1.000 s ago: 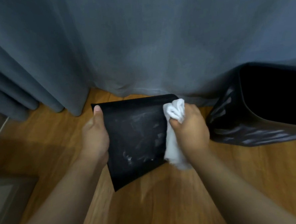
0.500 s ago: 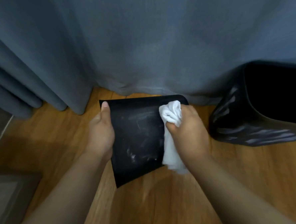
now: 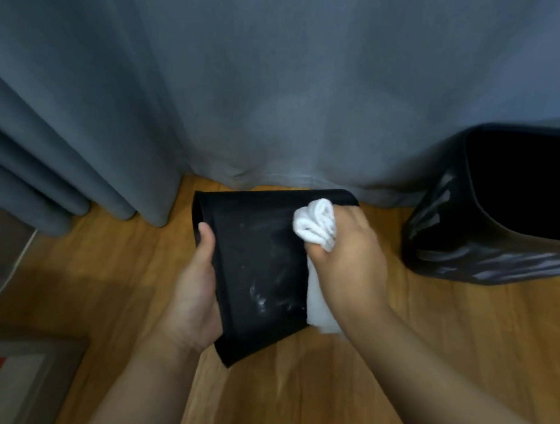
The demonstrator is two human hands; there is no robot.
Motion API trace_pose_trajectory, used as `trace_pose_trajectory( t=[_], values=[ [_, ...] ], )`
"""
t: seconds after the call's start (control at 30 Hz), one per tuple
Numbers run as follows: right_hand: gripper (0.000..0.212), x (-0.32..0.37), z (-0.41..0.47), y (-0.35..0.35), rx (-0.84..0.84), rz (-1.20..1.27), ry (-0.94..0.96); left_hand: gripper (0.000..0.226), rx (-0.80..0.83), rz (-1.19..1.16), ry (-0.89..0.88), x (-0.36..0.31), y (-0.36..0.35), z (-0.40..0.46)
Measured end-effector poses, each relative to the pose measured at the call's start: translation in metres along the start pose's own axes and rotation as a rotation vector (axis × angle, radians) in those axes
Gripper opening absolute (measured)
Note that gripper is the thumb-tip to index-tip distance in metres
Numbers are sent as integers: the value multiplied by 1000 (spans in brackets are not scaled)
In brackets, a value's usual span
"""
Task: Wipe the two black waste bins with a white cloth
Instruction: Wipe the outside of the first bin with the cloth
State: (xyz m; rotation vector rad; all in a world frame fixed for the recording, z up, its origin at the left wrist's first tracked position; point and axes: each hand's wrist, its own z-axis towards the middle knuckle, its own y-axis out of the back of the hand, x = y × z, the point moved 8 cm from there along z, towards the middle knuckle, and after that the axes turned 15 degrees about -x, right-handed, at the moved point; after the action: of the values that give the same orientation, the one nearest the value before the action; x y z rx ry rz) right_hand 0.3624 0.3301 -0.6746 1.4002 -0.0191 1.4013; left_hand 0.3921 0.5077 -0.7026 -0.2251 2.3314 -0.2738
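Observation:
A small black waste bin (image 3: 259,265) lies tilted in the middle of the view, its dusty, smeared side facing me. My left hand (image 3: 195,299) grips its left edge, thumb on top. My right hand (image 3: 344,267) grips a bunched white cloth (image 3: 317,226) and presses it against the bin's right side; a tail of the cloth hangs below the hand. A second, larger black waste bin (image 3: 491,251) stands at the right, its dark opening towards me and its far rim under the curtain.
Grey-blue curtains (image 3: 264,81) hang across the whole back, reaching the wooden floor (image 3: 315,390). A grey mat with a red patch (image 3: 16,375) lies at the lower left. A thin white cable (image 3: 22,250) runs at the far left.
The cloth in my right hand has slid leftwards, off the bin's right edge onto its upper side. The bin's far end has shifted right, and my left hand with it.

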Motion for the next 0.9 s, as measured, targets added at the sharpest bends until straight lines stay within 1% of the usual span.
trace_pose_trajectory(
  t=[0.07, 0.1, 0.17, 0.2, 0.27, 0.3, 0.37, 0.4, 0.47, 0.53, 0.6, 0.63, 0.67, 0.7, 0.8, 0.87, 0.9],
  values=[
    [22, 39, -8, -5, 34, 79, 117, 64, 23, 30, -9, -1, -8, 1],
    [25, 61, -14, -8, 68, 122, 176, 63, 8, 53, -31, -2, -9, 4],
    [37, 88, -25, -15, 145, 164, 245, 59, -75, 80, -97, -8, -2, 11],
    [38, 90, -25, -18, 170, 155, 259, 60, -95, 66, -99, -9, 0, 12],
    [30, 69, -15, -17, 157, 84, 237, 67, -62, 76, -77, -8, 1, 12],
    [26, 47, -5, -16, 144, 27, 168, 67, -55, 87, -80, -8, 3, 11],
    [27, 3, 12, -8, 109, -57, -13, 66, -65, 109, -116, -9, 8, 11],
    [27, -8, 15, -4, 86, -74, -54, 66, -72, 126, -137, -10, 6, 12],
    [23, 1, 12, -4, 61, -59, -26, 68, -91, 173, -176, -11, 5, 14],
    [23, 38, -3, -10, 86, 39, 86, 68, -149, 217, -208, -14, 4, 16],
    [33, 73, -23, -18, 153, 138, 228, 71, -214, 253, -218, -15, 11, 20],
    [38, 78, -27, -20, 177, 150, 264, 72, -217, 267, -221, -14, 12, 21],
    [38, 74, -25, -18, 167, 132, 271, 71, -214, 268, -228, -15, 13, 19],
    [34, 59, -18, -15, 147, 92, 241, 68, -218, 260, -236, -16, 15, 19],
    [20, -11, 9, -6, 121, -22, 42, 61, -203, 209, -250, -18, 15, 16],
    [20, -23, 17, 1, 87, -27, 12, 59, -196, 211, -259, -18, 10, 14],
    [23, -13, 15, -1, 80, -18, 24, 58, -204, 220, -266, -17, 8, 14]
  ],
)
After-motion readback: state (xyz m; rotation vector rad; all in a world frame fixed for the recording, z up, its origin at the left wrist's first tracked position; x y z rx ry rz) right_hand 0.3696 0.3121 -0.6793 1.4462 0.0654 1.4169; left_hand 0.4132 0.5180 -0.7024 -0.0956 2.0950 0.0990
